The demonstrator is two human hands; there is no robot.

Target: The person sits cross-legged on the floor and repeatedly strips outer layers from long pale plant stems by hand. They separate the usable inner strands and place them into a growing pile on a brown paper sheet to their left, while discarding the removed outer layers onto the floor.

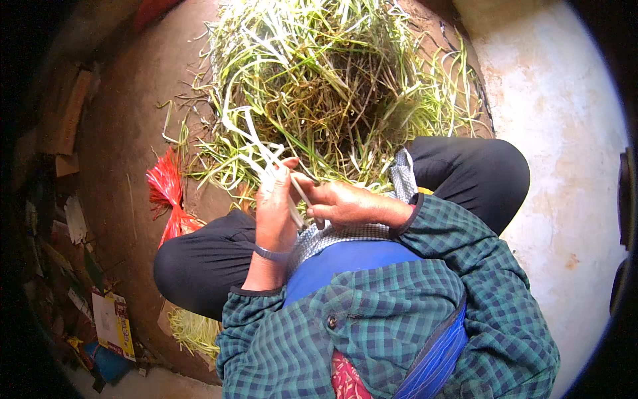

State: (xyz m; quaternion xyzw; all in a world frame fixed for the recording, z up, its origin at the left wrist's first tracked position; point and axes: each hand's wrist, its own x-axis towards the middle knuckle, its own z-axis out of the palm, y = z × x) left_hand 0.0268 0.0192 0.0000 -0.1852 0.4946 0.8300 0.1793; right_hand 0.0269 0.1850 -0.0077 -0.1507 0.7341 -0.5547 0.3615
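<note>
Several long pale green-white stalks point(249, 126) rise from my left hand point(274, 203), which is closed around them. Their tips lean toward the heap at the far side. My right hand point(345, 203) meets it above my lap, its fingers pinched at the lower part of the stalks, near a thin pale end point(299, 189). The fingers partly hide where they grip. Right beyond both hands lies a large tangled heap of green and yellowish stalks point(286, 66), with brown withered strands point(345, 86) in its middle.
Red plastic strands point(166, 183), tied in a bunch, lie beside my left knee. Pale trimmed stalks point(193, 329) sit below that knee. Cardboard and a printed box point(113, 322) are at the left. A pale wall or floor surface point(551, 133) borders the right.
</note>
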